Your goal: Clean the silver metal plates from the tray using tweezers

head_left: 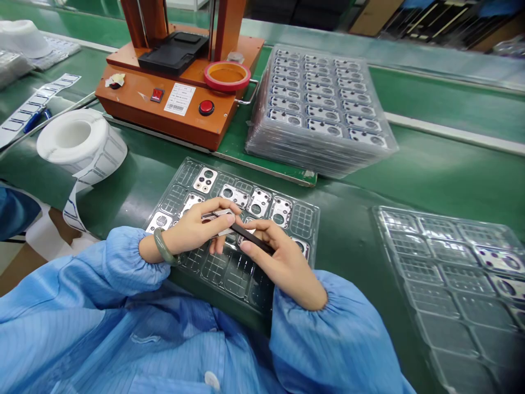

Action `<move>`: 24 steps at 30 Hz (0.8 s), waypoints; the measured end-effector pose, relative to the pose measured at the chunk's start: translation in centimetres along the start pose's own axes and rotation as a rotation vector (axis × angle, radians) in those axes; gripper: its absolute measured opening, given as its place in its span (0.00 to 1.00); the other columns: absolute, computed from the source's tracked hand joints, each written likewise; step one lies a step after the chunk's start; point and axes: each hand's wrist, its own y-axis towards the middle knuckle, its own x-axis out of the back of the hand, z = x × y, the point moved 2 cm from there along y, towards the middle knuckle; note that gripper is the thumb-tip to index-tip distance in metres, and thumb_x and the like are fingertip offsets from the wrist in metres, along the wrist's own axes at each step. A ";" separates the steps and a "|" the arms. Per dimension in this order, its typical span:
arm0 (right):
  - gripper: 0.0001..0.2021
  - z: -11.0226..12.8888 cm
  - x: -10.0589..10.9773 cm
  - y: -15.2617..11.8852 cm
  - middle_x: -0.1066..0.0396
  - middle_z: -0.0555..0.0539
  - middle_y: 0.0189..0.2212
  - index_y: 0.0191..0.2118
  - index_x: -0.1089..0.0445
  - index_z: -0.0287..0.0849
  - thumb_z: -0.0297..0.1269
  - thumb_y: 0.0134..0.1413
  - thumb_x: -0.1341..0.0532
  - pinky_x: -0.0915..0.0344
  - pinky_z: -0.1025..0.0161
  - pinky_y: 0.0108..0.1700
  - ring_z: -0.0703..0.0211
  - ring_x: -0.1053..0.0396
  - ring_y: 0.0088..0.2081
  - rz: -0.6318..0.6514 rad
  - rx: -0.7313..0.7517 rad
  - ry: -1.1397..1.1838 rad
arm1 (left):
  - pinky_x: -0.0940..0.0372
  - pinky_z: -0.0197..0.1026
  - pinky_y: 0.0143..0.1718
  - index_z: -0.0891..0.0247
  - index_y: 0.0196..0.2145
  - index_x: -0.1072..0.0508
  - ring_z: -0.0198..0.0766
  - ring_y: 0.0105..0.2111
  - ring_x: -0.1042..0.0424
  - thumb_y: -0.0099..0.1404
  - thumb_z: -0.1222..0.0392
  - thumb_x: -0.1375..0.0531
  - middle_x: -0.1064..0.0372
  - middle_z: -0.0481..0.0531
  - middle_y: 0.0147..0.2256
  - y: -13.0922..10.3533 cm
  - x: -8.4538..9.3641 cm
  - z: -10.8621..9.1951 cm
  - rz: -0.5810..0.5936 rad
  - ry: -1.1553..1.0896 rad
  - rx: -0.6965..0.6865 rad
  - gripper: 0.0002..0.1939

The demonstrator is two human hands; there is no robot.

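My left hand (191,230), with a green bangle at its wrist, pinches a small silver metal plate (226,229) between thumb and fingers. In my right hand (283,257) is a slim black pair of tweezers (252,236), slanting up and left so that its tip reaches the plate; whether it touches cannot be made out. Both hands are over a clear plastic tray (315,219). Several similar silver plates with round holes, such as one plate (259,202), lie in its upper pockets. My hands hide part of the tray's middle.
Behind the tray stands an orange press (164,109) with a red tape roll (227,75) on it. A tall stack of filled clear trays (320,104) is beside it. At left is a label roll (77,139); at right, another clear tray (447,273) holds several plates.
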 end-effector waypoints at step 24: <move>0.07 0.1 -0.9 -0.5 0.29 0.52 0.23 0.38 0.31 0.43 0.39 0.55 0.38 0.37 0.66 0.27 0.63 0.33 0.23 -0.142 0.237 -0.171 | 0.36 0.30 0.16 0.65 0.43 0.35 0.25 0.17 0.32 0.65 0.56 0.43 0.29 0.55 0.41 0.0 0.0 0.1 -0.018 -0.042 0.006 0.12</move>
